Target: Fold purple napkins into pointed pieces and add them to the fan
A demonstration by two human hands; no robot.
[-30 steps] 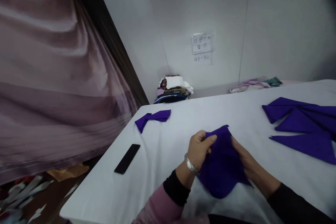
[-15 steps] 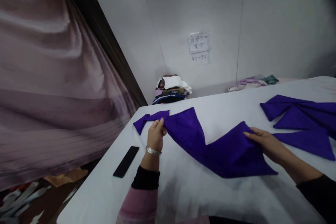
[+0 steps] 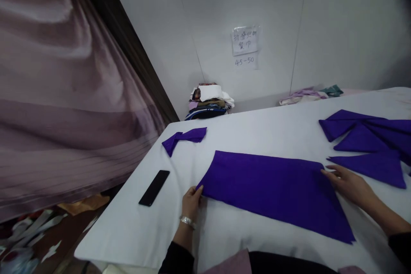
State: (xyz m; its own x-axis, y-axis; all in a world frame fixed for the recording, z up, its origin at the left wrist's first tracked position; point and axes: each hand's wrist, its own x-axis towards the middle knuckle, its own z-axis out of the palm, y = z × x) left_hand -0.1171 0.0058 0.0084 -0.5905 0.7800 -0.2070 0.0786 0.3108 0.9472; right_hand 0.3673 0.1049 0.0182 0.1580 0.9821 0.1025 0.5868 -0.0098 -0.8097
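A purple cloth napkin (image 3: 269, 190) lies stretched out in front of me on the white-covered table (image 3: 128, 239), roughly a slanted four-sided shape. My left hand (image 3: 192, 200), with a silver bracelet at the wrist, pinches its left corner. At the upper right corner, my right hand (image 3: 348, 183) grips the edge between thumb and fingers. Behind my left hand lies a twisted, folded purple cloth (image 3: 189, 135). Several more purple cloths (image 3: 362, 137) are spread in a loose pile beyond my right hand.
A black phone (image 3: 154, 187) rests near the table's left edge. A stack of folded clothes (image 3: 210, 100) is at the back by the wall, with more cloth (image 3: 303, 95) farther right. A pinkish curtain (image 3: 64, 94) hangs on the left. A paper sign (image 3: 245, 40) is on the wall.
The napkin has come down from a sagging, lifted position and now lies flatter and pulled straighter. My left hand has moved down toward me; my right hand has moved slightly right.
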